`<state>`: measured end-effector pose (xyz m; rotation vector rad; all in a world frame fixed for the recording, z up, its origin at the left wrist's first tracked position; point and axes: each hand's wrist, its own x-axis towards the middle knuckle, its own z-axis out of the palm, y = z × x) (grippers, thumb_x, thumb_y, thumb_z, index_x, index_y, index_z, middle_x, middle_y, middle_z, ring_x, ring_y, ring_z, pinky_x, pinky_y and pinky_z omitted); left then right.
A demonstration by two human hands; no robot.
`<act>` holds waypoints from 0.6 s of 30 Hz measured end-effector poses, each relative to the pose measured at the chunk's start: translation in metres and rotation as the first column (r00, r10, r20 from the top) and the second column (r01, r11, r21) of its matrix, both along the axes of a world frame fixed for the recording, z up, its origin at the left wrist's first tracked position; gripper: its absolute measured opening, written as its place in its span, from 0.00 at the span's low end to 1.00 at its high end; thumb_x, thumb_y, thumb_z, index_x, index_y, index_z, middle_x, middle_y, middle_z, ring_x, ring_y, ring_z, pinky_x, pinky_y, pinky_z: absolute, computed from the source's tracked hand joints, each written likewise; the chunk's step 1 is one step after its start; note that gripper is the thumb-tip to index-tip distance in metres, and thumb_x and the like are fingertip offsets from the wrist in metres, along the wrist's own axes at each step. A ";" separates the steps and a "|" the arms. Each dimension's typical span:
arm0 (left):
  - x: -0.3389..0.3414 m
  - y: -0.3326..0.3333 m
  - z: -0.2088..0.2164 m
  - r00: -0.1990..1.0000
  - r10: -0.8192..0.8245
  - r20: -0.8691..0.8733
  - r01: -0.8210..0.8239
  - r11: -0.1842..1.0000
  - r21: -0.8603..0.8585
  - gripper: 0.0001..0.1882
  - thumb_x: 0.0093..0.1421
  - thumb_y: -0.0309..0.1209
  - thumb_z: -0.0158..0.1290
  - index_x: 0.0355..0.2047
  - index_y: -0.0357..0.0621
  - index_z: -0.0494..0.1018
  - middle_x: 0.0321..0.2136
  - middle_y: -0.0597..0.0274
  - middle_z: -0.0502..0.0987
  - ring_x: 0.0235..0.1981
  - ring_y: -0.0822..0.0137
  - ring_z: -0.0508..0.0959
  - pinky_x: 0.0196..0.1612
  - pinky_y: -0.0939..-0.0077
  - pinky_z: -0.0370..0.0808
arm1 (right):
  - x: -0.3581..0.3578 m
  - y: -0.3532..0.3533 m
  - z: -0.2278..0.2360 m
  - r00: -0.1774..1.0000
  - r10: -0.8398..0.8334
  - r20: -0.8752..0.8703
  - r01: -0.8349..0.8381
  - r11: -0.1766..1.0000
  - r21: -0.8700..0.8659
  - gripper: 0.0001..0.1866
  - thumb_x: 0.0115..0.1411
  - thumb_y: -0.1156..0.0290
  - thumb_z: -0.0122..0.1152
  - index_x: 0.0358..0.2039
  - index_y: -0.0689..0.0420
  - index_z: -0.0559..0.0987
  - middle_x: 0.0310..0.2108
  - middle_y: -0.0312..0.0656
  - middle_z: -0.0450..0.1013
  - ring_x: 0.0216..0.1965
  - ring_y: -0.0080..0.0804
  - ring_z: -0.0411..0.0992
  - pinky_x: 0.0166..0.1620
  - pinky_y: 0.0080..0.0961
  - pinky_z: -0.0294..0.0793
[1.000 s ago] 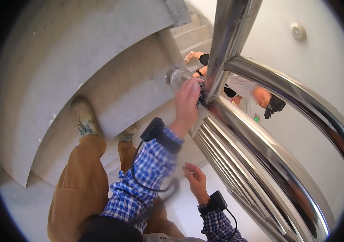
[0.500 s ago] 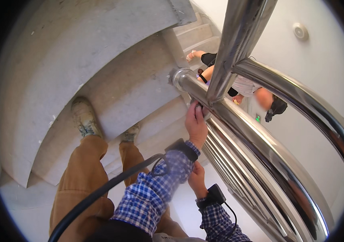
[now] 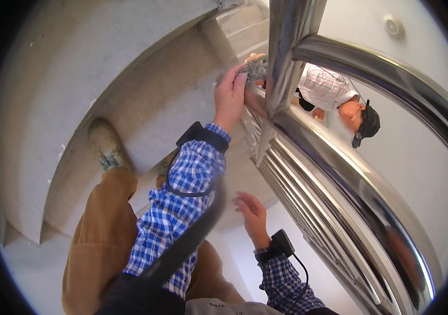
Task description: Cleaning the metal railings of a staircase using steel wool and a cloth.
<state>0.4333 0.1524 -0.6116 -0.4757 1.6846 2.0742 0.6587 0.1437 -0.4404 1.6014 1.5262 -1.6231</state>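
Note:
My left hand (image 3: 229, 102) is closed around a grey, wiry steel wool pad (image 3: 256, 72) at the wall end of the shiny metal handrail (image 3: 334, 152). The pad covers that end of the rail, beside the upright post (image 3: 286, 63). Its fingertips are partly hidden behind the pad. Lower down, my right hand (image 3: 254, 216) hangs in the air left of the thin railing bars (image 3: 308, 210). Its fingers are loosely bent and apart, with nothing in them. Black straps with small boxes and cables sit on both wrists.
Curved concrete steps (image 3: 166, 100) fill the left side, with my shoe (image 3: 106, 142) on one. A black cable (image 3: 192, 236) crosses in front of my left sleeve. Beyond the railing, a person in a black cap (image 3: 369, 123) is on the lower stairs. A curved upper rail (image 3: 381, 68) branches rightward.
My left hand has moved up and left from under the rail beside the post to its wall end, where the pad now shows. My right hand has come out from behind the left arm, fingers loosened.

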 end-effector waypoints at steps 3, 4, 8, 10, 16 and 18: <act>0.002 -0.007 0.006 0.995 -0.055 -0.080 0.040 0.984 -0.171 0.13 0.59 0.31 0.47 0.43 0.42 0.71 0.37 0.51 0.75 0.38 0.59 0.75 0.41 0.74 0.70 | 0.003 -0.005 -0.008 1.000 0.012 0.011 -0.012 1.000 -0.009 0.14 0.58 0.73 0.54 0.44 0.61 0.73 0.35 0.39 0.74 0.37 0.22 0.70 0.37 0.18 0.68; 0.011 -0.012 0.005 0.992 -0.048 -0.119 0.013 0.962 -0.273 0.13 0.57 0.29 0.49 0.42 0.42 0.71 0.37 0.50 0.75 0.38 0.55 0.74 0.40 0.71 0.70 | 0.004 -0.005 -0.006 0.999 0.031 0.032 -0.031 0.999 -0.018 0.14 0.58 0.73 0.54 0.44 0.62 0.73 0.34 0.38 0.74 0.36 0.21 0.70 0.37 0.17 0.68; 0.052 -0.039 0.001 0.963 -0.190 -0.193 0.068 0.859 -0.507 0.13 0.51 0.23 0.52 0.40 0.42 0.72 0.33 0.51 0.74 0.34 0.51 0.73 0.38 0.65 0.71 | -0.021 0.005 -0.016 0.995 0.099 -0.004 -0.099 0.995 0.012 0.14 0.58 0.73 0.54 0.45 0.62 0.73 0.34 0.38 0.74 0.36 0.20 0.70 0.37 0.17 0.68; 0.053 -0.041 -0.001 0.965 -0.199 -0.170 0.097 0.875 -0.474 0.12 0.51 0.22 0.51 0.38 0.42 0.73 0.31 0.51 0.74 0.33 0.50 0.72 0.38 0.63 0.70 | -0.036 0.013 -0.025 0.992 0.127 -0.026 -0.125 0.991 0.043 0.14 0.58 0.73 0.54 0.45 0.61 0.73 0.35 0.38 0.74 0.36 0.20 0.70 0.37 0.17 0.68; -0.039 -0.033 -0.009 0.769 -0.419 -0.483 0.174 0.864 -0.472 0.20 0.42 0.16 0.50 0.39 0.43 0.73 0.35 0.55 0.73 0.39 0.53 0.69 0.42 0.65 0.68 | -0.066 0.003 -0.034 0.987 0.092 -0.132 -0.092 0.996 0.010 0.14 0.58 0.72 0.55 0.45 0.61 0.73 0.34 0.37 0.74 0.36 0.19 0.70 0.38 0.16 0.67; -0.029 -0.028 -0.014 0.695 -0.557 -0.455 0.328 0.809 -0.489 0.23 0.40 0.15 0.50 0.39 0.43 0.74 0.36 0.56 0.73 0.39 0.53 0.69 0.42 0.65 0.68 | -0.065 0.001 -0.038 0.970 0.235 -0.065 -0.229 0.970 0.087 0.14 0.58 0.72 0.55 0.45 0.61 0.73 0.34 0.36 0.74 0.35 0.19 0.69 0.38 0.14 0.67</act>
